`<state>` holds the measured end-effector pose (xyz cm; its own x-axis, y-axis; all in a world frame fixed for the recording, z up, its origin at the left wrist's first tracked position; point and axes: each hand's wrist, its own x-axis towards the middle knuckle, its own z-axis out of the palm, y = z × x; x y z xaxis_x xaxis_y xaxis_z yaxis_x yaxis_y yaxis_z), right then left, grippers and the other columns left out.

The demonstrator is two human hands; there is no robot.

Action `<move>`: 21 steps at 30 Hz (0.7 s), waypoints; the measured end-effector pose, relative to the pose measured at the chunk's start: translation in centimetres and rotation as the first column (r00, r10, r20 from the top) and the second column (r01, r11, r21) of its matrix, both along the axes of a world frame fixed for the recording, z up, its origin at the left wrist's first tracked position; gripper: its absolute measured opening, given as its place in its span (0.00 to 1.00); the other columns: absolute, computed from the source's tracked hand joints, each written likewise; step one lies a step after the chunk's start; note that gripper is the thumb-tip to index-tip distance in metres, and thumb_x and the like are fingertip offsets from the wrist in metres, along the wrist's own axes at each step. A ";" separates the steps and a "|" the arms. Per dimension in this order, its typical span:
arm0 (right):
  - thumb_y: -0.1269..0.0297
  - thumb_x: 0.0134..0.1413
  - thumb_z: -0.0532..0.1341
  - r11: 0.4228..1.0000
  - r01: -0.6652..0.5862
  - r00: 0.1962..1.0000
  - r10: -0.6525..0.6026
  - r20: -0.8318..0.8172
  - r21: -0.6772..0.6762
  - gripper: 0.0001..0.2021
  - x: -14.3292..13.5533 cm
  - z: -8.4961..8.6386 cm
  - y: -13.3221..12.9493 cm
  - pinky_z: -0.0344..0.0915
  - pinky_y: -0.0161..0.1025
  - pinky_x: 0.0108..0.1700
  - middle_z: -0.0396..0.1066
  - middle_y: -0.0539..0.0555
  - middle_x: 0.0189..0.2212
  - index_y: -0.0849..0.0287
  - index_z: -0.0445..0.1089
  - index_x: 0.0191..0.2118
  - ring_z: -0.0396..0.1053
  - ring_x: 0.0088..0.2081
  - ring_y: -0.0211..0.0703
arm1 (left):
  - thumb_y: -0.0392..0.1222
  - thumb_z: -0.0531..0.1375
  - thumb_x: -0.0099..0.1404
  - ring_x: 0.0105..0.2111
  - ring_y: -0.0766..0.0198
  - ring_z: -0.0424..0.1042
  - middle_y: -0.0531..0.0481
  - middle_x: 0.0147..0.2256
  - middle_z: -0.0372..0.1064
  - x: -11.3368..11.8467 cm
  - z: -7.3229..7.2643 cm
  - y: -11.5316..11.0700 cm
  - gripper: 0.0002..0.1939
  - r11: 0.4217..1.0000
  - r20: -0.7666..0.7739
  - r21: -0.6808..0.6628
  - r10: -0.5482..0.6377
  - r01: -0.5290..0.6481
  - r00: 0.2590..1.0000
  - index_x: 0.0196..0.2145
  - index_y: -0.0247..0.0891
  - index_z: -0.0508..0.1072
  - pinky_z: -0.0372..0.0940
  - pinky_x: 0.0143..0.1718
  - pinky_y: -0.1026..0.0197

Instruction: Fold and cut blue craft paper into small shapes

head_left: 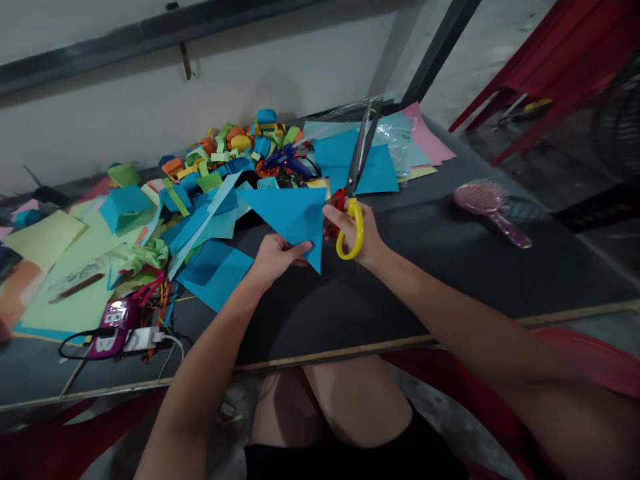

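Note:
A triangular piece of blue paper (293,210) is held up over the dark table. My left hand (280,259) pinches its lower part between thumb and fingers. Close to the paper's right edge, my right hand (367,233) is closed around scissors (356,227) with a yellow handle loop, their blades pointing up and away from me. The blades look nearly together. Whether the right fingertips touch the paper, I cannot tell. Under my left forearm lies another blue sheet (215,272). Two more blue sheets (370,167) rest behind the scissors.
Many small folded paper pieces (225,153) and a blue glue gun (290,162) are heaped near the wall. A pink hairbrush (493,207) lies right. Green paper (65,293), a purple device (116,323) and cables are left. The table edge (340,353) runs above my lap.

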<state>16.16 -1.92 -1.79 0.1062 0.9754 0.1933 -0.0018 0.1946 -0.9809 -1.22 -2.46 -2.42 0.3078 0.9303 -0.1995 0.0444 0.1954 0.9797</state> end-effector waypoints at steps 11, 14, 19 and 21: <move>0.55 0.27 0.75 0.936 -0.193 0.980 0.200 -0.005 -0.296 0.21 -1.2 2.0 -1.5 0.62 0.33 0.18 0.66 0.46 0.19 0.61 0.69 0.27 0.61 0.16 0.32 | 0.52 0.68 0.51 0.19 0.66 0.71 0.49 0.17 0.71 -0.2 0.1 0.6 0.18 0.885 0.110 0.241 0.383 -0.399 0.917 0.18 0.35 0.73 0.67 0.25 0.64; 0.57 0.27 0.75 0.949 -0.165 0.984 0.176 0.017 -0.270 0.21 -1.1 1.7 -1.4 0.59 0.32 0.16 0.66 0.47 0.20 0.61 0.69 0.27 0.60 0.18 0.31 | 0.53 0.68 0.51 0.20 0.67 0.71 0.52 0.17 0.70 0.1 0.0 0.5 0.18 0.877 0.172 0.249 0.377 -0.411 0.910 0.18 0.36 0.73 0.67 0.25 0.64; 0.55 0.28 0.75 0.956 -0.197 0.980 0.201 -0.004 -0.219 0.22 -1.0 1.4 -1.3 0.63 0.33 0.19 0.69 0.50 0.24 0.61 0.70 0.30 0.63 0.21 0.33 | 0.58 0.69 0.47 0.20 0.69 0.70 0.55 0.18 0.68 0.5 0.0 0.4 0.21 0.879 0.281 0.196 0.374 -0.434 0.884 0.20 0.37 0.72 0.70 0.27 0.64; 0.54 0.29 0.75 0.964 -0.182 0.982 0.190 0.023 -0.194 0.22 -0.9 1.2 -1.2 0.65 0.34 0.20 0.69 0.51 0.26 0.61 0.70 0.30 0.64 0.23 0.34 | 0.56 0.71 0.44 0.20 0.69 0.70 0.55 0.19 0.69 0.4 -0.1 0.4 0.20 0.912 0.237 0.198 0.312 -0.360 0.920 0.20 0.36 0.72 0.70 0.26 0.64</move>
<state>15.28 -3.16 -0.57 -0.0847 0.9964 0.0033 0.0208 0.0050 -0.9998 -0.83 -2.04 -2.54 -0.0208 0.9975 0.0672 -0.1805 -0.0699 0.9811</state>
